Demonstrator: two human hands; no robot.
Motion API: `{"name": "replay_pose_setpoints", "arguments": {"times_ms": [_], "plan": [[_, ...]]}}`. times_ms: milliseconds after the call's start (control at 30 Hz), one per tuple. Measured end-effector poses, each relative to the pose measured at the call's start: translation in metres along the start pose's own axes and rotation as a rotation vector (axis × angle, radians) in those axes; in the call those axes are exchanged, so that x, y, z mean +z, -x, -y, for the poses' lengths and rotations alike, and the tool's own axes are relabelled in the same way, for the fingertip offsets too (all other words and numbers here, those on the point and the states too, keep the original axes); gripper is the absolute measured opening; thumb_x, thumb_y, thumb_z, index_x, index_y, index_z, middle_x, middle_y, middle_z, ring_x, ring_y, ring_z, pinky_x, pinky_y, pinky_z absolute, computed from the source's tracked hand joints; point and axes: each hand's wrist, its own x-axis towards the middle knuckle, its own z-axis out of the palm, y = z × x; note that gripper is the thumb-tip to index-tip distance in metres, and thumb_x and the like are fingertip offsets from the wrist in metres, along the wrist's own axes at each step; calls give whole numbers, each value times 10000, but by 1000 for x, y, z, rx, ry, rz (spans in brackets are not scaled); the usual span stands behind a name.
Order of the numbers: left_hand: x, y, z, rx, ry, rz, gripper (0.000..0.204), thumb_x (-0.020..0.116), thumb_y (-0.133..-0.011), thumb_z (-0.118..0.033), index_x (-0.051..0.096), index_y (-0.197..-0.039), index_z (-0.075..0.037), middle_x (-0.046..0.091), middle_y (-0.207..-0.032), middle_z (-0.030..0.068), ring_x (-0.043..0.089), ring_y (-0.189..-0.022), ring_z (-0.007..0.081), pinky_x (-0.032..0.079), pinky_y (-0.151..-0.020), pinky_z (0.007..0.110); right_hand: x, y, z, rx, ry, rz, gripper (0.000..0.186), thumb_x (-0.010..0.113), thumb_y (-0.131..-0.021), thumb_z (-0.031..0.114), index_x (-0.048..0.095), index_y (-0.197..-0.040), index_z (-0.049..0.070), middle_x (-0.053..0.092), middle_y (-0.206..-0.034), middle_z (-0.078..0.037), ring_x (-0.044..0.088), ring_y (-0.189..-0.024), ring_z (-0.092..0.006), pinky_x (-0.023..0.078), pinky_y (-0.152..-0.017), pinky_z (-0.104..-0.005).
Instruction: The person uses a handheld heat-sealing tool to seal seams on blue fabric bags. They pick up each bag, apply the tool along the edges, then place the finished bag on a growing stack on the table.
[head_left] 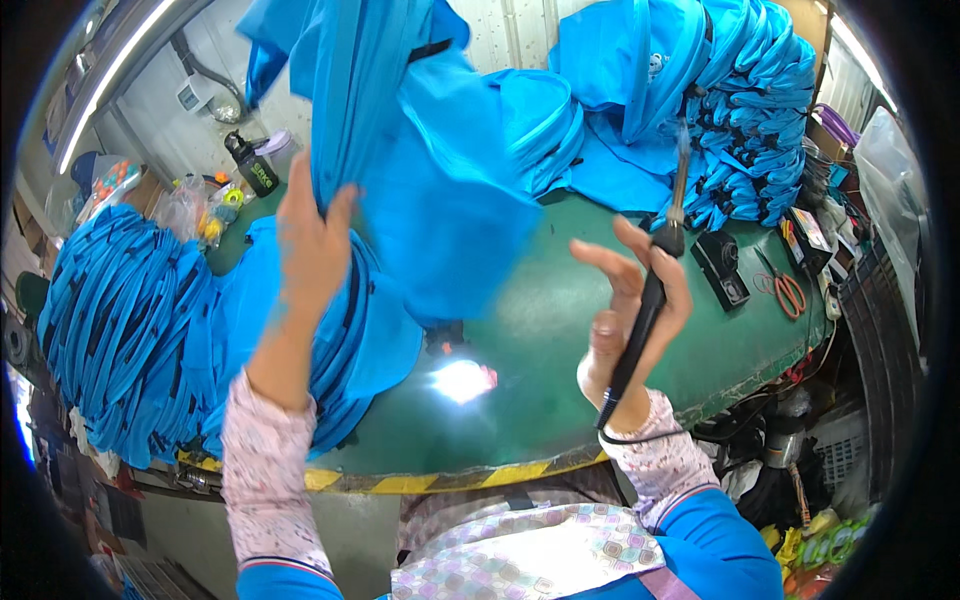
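Observation:
A blue fabric piece (pixel 440 190) hangs over the left middle of the green table, its upper part raised against the wall. My left hand (pixel 312 240), slightly blurred, is closed on its folded edge with the thumb on the right side. In my right hand (pixel 622 290) rests a soldering iron (pixel 648 315) with a black handle. Its metal tip points up, away from me, and its cord runs down past my wrist. The index finger and thumb stand partly apart around the handle. Tip and fabric are apart.
Stacked blue fabric pieces (pixel 120 330) cover the table's left side; another heap (pixel 745 130) fills the back right. Orange-handled scissors (pixel 785 290) and a black holder (pixel 720 270) lie at right. A black bottle (pixel 252 165) stands back left. Yellow-black tape (pixel 440 483) lines the table's front edge.

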Motion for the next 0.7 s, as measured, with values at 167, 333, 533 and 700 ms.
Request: {"name": "replay_pose_setpoints", "arguments": {"times_ms": [167,333,533,700], "plan": [[57,-82,109,-2,1,146,536,669,-891,-94,463,-1381,-27,643,-1188,244,640,-1070,366,487,-922,413,-32,40,-20,345,-36,-7,525,589,-1004,178,320,-1424,16,517,-1336,-261,701,-925,-253,545,-875,-403],[186,-55,146,-217,80,423,588,715,-849,-68,488,-1391,-77,590,-1312,220,592,-1193,349,468,-1002,420,-40,59,-32,505,6,48,480,571,-995,112,334,-1399,9,529,-1314,-249,694,-832,-224,579,-767,-354],[213,34,82,168,-170,297,590,717,-799,-55,526,-1357,-69,531,-1378,186,531,-1249,360,438,-1045,461,-45,68,-16,538,-5,161,468,528,-1039,244,346,-1409,22,533,-1330,-226,690,-834,-205,522,-899,-399],[51,115,52,84,-269,426,381,698,-732,-37,658,-1111,-50,671,-1049,142,631,-1039,333,504,-897,441,-37,72,3,604,-91,233,465,536,-1040,288,377,-1390,27,566,-1274,-213,693,-808,-192,530,-857,-370]]}}
